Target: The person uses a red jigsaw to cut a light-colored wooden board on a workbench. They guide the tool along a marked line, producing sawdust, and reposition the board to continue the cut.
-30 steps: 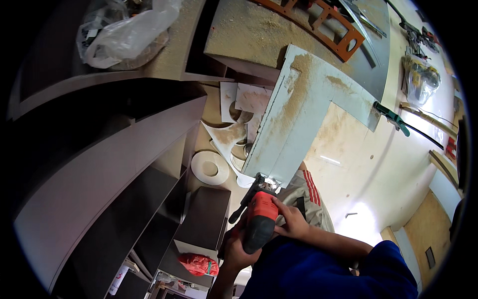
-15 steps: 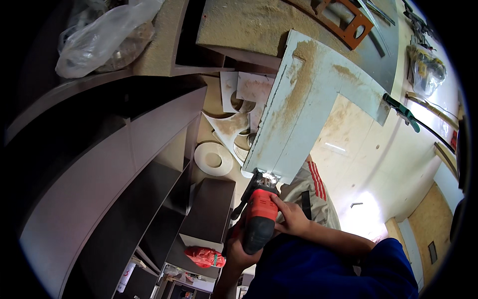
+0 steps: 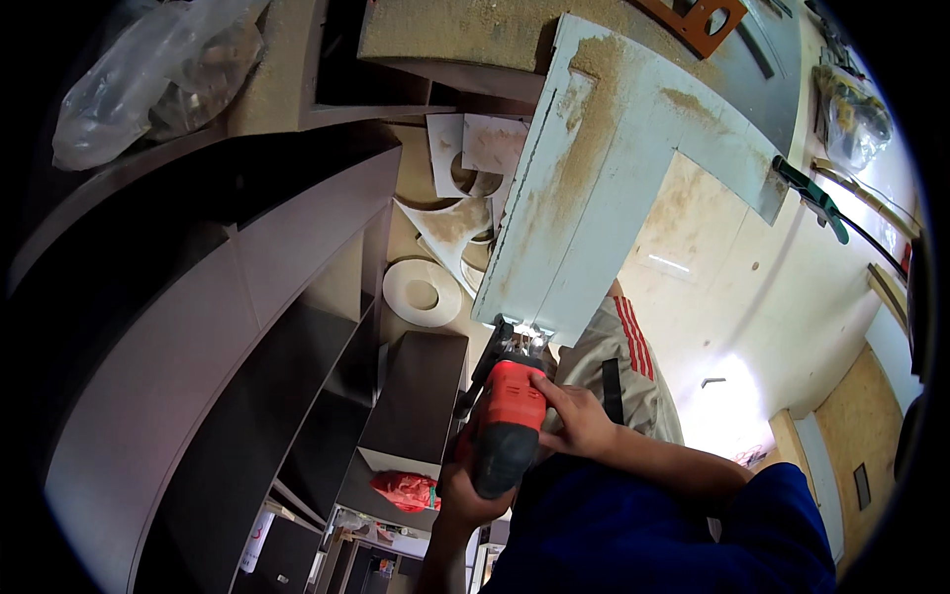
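A red and black jigsaw [image 3: 515,401] sits with its front end at the near edge of a pale blue board [image 3: 594,233]. My left hand [image 3: 473,497] is wrapped round the rear of the jigsaw, its fingers partly hidden under the body. From the right, my right hand [image 3: 579,421] grips the tool's side, thumb or finger resting on the red housing. Sawdust lies across the board, and a thin line runs along its length near the saw. The left long edge of the board looks rough. A dark green clamp [image 3: 811,198] is at the board's right end.
Below the board's left edge lie white offcuts [image 3: 455,220] and a white ring [image 3: 423,293]. Dark cabinets [image 3: 297,396] fill the left, with a red bag [image 3: 406,490] nearby. Plastic bags [image 3: 148,79] rest at upper left. An orange template [image 3: 701,20] lies at the back.
The whole view has shifted, so the board and offcuts sit slightly higher in the picture. Both hands stay on the jigsaw, which remains at the board's near edge.
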The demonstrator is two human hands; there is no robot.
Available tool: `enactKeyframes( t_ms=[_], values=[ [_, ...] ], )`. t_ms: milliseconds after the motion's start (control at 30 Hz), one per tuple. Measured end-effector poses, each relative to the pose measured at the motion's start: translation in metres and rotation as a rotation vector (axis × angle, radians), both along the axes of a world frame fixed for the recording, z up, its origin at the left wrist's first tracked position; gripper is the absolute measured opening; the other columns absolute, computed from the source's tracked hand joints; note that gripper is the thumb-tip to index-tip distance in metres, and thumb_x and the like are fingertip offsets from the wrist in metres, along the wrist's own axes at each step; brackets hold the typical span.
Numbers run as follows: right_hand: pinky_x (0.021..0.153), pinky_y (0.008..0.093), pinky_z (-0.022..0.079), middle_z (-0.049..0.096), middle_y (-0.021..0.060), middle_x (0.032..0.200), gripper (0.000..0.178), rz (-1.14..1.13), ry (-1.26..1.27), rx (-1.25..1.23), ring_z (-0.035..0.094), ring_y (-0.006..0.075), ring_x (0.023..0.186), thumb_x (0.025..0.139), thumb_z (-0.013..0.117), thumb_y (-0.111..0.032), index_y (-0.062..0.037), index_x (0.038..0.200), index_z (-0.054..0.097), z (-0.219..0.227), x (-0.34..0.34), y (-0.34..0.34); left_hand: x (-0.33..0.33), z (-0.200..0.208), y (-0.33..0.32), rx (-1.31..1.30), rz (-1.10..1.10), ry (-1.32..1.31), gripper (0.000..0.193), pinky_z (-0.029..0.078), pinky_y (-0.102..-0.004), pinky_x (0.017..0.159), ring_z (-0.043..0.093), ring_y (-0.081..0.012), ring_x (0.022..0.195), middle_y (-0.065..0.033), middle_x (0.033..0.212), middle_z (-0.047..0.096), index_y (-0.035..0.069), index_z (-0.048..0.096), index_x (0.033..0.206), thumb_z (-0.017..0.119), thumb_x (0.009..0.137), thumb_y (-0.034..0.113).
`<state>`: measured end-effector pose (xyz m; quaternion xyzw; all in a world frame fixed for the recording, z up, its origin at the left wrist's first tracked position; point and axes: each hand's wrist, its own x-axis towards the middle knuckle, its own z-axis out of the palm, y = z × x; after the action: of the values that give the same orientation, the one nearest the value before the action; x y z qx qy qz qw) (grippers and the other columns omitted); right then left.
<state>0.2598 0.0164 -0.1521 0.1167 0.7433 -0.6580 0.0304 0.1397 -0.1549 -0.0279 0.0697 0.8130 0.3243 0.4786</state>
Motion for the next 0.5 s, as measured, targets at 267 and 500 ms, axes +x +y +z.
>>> enactKeyframes(
  t_ms=[267,500],
  values=[
    [0.067,0.0433,0.053,0.06,0.0124,0.076,0.1,-0.001,-0.007,-0.015,0.063,0.0337,0.069,0.074,0.087,-0.025,0.004,0.154,0.035,-0.003,0.009,0.0,0.0,-0.002,0.003,0.019,-0.03,0.035,0.051,0.058,-0.0358,0.082,0.076,-0.0245,0.094,-0.0177,0.101,0.075,-0.003,0.063,0.121,0.076,0.074,0.008],
    [0.07,0.0447,0.054,0.063,0.0175,0.087,0.1,-0.018,0.011,-0.002,0.065,0.0375,0.075,0.075,0.086,-0.026,0.0048,0.154,0.033,-0.006,0.012,-0.002,0.0,0.001,0.006,-0.005,-0.022,-0.026,0.052,0.057,-0.0368,0.086,0.075,-0.0275,0.1,-0.0192,0.108,0.073,-0.002,0.064,0.122,0.079,0.073,0.01]
  ],
)
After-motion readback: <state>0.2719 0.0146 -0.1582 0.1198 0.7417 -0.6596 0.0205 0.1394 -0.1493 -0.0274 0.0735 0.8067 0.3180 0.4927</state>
